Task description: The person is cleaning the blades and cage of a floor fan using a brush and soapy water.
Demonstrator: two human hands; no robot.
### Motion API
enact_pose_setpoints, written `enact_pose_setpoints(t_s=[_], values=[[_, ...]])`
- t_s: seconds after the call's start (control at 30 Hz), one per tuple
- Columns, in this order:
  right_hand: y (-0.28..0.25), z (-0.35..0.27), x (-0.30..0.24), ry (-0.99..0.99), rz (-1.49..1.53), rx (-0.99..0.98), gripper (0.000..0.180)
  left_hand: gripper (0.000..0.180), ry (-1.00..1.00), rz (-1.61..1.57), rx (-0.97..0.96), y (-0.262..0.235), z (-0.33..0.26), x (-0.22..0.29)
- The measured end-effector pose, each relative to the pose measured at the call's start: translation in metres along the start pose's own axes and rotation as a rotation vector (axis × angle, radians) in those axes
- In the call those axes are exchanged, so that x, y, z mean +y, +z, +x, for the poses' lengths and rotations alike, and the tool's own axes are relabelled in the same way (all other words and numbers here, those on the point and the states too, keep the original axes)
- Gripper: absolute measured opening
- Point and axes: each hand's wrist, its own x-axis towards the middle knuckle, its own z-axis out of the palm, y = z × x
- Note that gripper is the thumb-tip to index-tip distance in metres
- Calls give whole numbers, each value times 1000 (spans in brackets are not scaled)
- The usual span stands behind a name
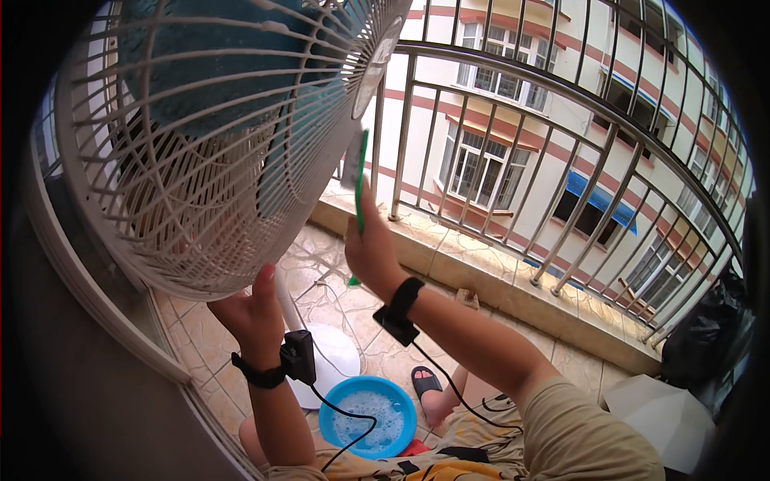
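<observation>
A white wire fan cage [200, 144] with blue blades behind it fills the upper left. My left hand [253, 309] grips the cage's lower rim from underneath. My right hand [369, 248] is shut on a green toothbrush [360, 180], whose head points up against the cage's right edge. Both wrists carry black straps with small devices and cables.
A blue basin [369, 417] of foamy water sits on the tiled balcony floor by my sandalled foot [425, 385]. The fan's white round base [329, 365] stands beside it. A metal railing [513, 160] runs along the ledge, a black bag [710, 329] at far right.
</observation>
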Motion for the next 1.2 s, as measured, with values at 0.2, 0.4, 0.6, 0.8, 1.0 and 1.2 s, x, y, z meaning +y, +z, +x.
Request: enact_pose_setpoints(t_s=[0.2, 0.4, 0.6, 0.8, 1.0, 1.2], values=[[8, -48, 28, 225, 90, -77, 70, 99, -44, -41, 6, 3, 1, -1], [-51, -46, 49, 413, 230, 63, 59, 95, -83, -8, -7, -4, -4, -3], [-140, 68, -14, 74, 87, 306, 49, 96, -121, -49, -24, -7, -10, -2], [-179, 166, -112, -141, 78, 333, 41, 105, -136, -151, 9, -6, -8, -2], [-179, 181, -168, -110, 112, 130, 29, 105, -177, -149, -53, -8, -3, 8], [-155, 141, -205, -92, 22, 111, 28, 107, -146, -133, -81, -5, -3, 2]])
